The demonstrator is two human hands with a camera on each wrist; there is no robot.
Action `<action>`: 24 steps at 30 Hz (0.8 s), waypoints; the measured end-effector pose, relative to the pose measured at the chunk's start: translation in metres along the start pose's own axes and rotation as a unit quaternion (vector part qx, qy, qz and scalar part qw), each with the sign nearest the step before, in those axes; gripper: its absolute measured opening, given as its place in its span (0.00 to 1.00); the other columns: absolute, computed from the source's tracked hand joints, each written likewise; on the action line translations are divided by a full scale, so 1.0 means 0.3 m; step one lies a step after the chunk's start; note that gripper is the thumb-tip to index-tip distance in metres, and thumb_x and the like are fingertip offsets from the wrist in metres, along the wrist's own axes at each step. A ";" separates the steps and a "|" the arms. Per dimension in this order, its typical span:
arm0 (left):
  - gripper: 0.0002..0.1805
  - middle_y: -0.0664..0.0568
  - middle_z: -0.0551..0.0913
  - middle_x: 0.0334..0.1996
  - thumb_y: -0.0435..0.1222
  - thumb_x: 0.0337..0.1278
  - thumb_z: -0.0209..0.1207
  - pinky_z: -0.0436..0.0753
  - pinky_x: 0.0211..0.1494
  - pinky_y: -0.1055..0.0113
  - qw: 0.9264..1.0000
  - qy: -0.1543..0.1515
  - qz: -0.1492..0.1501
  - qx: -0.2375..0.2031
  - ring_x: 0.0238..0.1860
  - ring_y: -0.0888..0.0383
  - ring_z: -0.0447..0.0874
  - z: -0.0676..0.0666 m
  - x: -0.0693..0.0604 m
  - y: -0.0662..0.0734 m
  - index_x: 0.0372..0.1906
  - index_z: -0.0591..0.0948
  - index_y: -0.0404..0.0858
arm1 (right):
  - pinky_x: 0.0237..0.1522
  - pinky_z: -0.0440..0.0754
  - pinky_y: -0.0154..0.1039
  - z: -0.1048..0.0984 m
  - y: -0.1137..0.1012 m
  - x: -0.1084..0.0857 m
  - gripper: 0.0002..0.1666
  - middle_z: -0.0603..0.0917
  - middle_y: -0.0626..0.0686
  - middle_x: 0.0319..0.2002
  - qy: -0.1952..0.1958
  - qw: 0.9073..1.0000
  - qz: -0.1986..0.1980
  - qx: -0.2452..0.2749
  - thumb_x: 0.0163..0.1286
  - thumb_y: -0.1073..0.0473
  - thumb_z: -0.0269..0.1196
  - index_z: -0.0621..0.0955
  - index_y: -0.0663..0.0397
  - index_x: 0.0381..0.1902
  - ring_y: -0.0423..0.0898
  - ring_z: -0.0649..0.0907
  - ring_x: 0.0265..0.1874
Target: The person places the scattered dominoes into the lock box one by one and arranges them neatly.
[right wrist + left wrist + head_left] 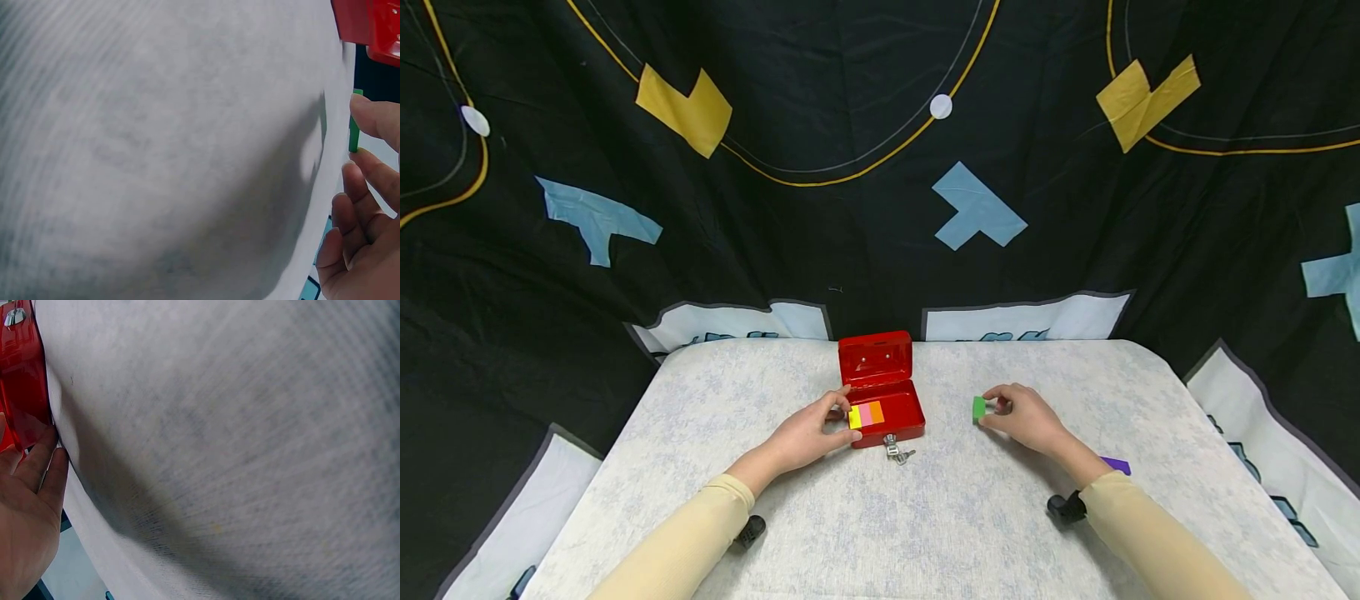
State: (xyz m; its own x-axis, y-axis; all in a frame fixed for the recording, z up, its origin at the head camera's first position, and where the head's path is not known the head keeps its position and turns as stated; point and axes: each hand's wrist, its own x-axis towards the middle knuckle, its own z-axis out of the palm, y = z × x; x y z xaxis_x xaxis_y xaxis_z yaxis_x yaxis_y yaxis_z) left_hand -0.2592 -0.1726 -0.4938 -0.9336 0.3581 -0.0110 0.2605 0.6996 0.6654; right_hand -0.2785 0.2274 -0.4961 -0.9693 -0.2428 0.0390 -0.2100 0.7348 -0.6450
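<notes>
A red metal cash box point(912, 404) stands on the table with its lid raised. Inside it, at the left end, yellow, pink and orange blocks point(867, 414) lie side by side. My left hand point(805, 433) holds the box's left end, thumb at the front corner and fingers toward the back. In the left wrist view those fingers touch the red side. To the right of the box, my right hand point(1024, 415) pinches a small, flat green block point(978, 409) between thumb and fingertips; the right wrist view shows the green block point(354, 128) edge-on.
A purple block point(1116, 465) lies on the table beside my right forearm, partly covered by it. Keys point(900, 456) hang from the lock at the box's front. A pale patterned cloth point(955, 525) covers the table. A dark curtain point(850, 250) hangs behind.
</notes>
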 end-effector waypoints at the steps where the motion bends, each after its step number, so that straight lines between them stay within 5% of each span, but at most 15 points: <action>1: 0.21 0.59 0.62 0.78 0.52 0.60 0.69 0.76 0.59 0.52 1.000 0.000 0.000 0.000 0.61 0.57 0.78 0.000 0.000 0.000 0.49 0.74 0.50 | 0.36 0.73 0.44 0.000 -0.004 0.001 0.26 0.78 0.50 0.38 0.000 1.000 -0.001 0.002 0.66 0.51 0.73 0.82 0.54 0.58 0.48 0.75 0.37; 24: 0.21 0.58 0.63 0.78 0.52 0.61 0.69 0.76 0.60 0.52 1.000 -0.004 0.000 -0.001 0.62 0.57 0.77 -0.003 0.000 -0.001 0.50 0.73 0.49 | 0.30 0.72 0.42 0.021 -0.104 0.042 0.25 0.79 0.50 0.37 0.005 1.000 -0.026 0.009 0.64 0.50 0.74 0.84 0.50 0.56 0.47 0.74 0.32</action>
State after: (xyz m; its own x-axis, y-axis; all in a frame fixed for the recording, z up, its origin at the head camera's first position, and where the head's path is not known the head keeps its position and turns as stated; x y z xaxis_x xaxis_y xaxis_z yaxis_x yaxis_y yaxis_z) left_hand -0.2595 -0.1735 -0.4933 -0.9314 0.3636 -0.0176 0.2599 0.6980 0.6673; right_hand -0.2834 0.1974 -0.4801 -0.9582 -0.2746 0.0801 -0.2581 0.7095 -0.6557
